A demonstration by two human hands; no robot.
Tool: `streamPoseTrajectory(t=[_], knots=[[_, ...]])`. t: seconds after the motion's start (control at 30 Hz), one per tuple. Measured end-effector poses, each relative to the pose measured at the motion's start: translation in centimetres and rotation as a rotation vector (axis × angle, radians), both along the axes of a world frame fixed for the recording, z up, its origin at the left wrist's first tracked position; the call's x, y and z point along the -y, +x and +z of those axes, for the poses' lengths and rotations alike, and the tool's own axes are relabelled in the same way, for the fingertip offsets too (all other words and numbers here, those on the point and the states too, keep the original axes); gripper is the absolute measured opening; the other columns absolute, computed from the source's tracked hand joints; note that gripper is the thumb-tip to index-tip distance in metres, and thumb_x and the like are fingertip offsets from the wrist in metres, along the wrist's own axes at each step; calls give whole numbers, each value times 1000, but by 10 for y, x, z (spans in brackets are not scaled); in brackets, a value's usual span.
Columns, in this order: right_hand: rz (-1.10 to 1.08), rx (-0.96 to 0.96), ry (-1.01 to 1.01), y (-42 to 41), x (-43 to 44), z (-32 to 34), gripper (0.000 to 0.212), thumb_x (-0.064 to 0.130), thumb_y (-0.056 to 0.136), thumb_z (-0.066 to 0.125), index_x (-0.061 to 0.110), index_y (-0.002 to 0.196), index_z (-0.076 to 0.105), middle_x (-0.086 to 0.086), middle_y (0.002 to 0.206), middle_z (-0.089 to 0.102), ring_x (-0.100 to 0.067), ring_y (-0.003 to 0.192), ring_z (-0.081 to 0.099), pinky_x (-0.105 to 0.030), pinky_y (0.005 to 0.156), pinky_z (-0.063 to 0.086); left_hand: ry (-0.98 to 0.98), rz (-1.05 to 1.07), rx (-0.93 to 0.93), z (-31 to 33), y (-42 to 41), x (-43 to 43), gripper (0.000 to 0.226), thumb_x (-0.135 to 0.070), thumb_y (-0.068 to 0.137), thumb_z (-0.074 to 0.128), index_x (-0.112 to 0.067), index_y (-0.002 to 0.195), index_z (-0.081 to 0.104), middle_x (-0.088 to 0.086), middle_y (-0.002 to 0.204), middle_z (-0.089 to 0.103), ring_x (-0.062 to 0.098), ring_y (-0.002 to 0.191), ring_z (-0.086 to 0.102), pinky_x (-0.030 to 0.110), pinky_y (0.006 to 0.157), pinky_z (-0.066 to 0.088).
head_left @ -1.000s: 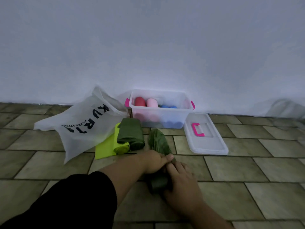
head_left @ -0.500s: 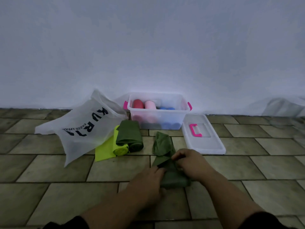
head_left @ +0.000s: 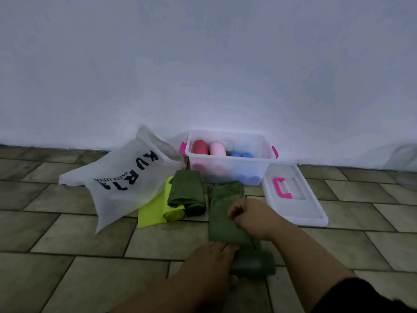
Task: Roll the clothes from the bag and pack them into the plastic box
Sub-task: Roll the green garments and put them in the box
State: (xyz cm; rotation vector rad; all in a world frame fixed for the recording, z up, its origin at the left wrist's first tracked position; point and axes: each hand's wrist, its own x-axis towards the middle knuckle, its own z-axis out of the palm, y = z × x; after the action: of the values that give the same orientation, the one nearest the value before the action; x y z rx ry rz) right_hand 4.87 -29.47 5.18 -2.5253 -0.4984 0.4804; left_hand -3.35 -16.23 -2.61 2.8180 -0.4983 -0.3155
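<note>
A long dark green garment [head_left: 225, 213] lies flat on the tiled floor [head_left: 67, 240], running from just in front of the clear plastic box [head_left: 230, 168] toward the camera. Its near end is wound into a short roll [head_left: 252, 265]. The left hand [head_left: 209, 263] rests flat against the left side of that roll, fingers extended and touching the cloth; whether the fingers curl under it is hidden. The right hand [head_left: 252, 216] sits on the middle of the strip with fingers bent inward; it appears to pinch the fabric, but motion blur and its own back hide the fingertips, so how firmly it grips cannot be told. A black sleeve [head_left: 361, 297] is cut off at the lower right corner.

The box stands against the white wall [head_left: 203, 64], pink clips on its ends. Inside it are a red roll [head_left: 200, 147], a pale pink roll [head_left: 217, 149] and blue rolls [head_left: 240, 154], their lower parts only dimly seen through the cloudy wall. Its clear lid with a pink handle [head_left: 293, 195] lies flat just right of it.

To the left lies a translucent white bag with black lettering [head_left: 121, 177], partly covering a neon yellow cloth [head_left: 153, 213]. A rolled dark green garment [head_left: 186, 190] lies on the yellow one, beside the bag.
</note>
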Motion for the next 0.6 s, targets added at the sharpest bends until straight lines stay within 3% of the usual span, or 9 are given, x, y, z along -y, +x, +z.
streamPoseTrajectory(t=[0.07,0.13,0.2,0.27,0.37,0.47,0.53,0.6], knots=[[54,-57,-126,-17,16,-2,9,26,79,61,31,85,63,8,90,63,-11,85,59,-25,72,47,-19,-12,9,2,3,-1,64,-46,86,52,-24,142,29,6,140,41,24,124,39,35,103,31],[98,-100,-212,-33,29,-7,18,29,73,64,34,89,59,9,93,61,-8,84,57,-26,73,48,-36,-17,-25,5,8,-2,61,-47,84,52,-25,138,34,6,132,46,25,119,43,36,99,34],[73,-90,-161,-43,35,-15,25,23,71,64,37,90,55,11,95,58,-5,83,54,-21,70,46,-6,-12,-109,12,18,-5,57,-49,84,52,-27,135,40,6,125,47,26,115,46,38,97,38],[34,-79,-82,-46,39,-23,25,20,73,63,37,89,54,15,88,56,3,75,50,-12,58,37,1,-10,-156,21,33,-4,47,-48,88,48,-24,128,51,7,122,50,26,112,49,40,96,41],[-13,-76,-32,-44,41,-27,22,17,77,59,38,80,52,15,81,56,4,71,49,-12,51,31,-195,51,-218,31,54,2,36,-35,97,42,-20,126,58,7,133,53,24,118,49,35,101,39],[-66,-48,-25,-43,37,-31,28,18,82,52,38,100,60,6,98,63,-9,80,54,-17,57,35,-109,6,-240,29,64,7,39,-28,101,37,-19,136,50,2,150,39,22,133,39,27,107,31],[-54,122,-154,-47,32,-37,36,28,83,50,36,118,56,1,110,59,-18,96,55,-25,69,39,-64,-24,-230,27,66,9,40,-25,102,34,-15,139,46,1,154,31,19,137,33,23,105,25],[-50,312,-295,-56,26,-48,43,43,79,49,34,121,48,3,114,53,-21,108,51,-35,82,38,-83,9,-255,25,67,10,42,-24,103,31,-12,141,42,3,154,30,18,139,30,22,105,21]])
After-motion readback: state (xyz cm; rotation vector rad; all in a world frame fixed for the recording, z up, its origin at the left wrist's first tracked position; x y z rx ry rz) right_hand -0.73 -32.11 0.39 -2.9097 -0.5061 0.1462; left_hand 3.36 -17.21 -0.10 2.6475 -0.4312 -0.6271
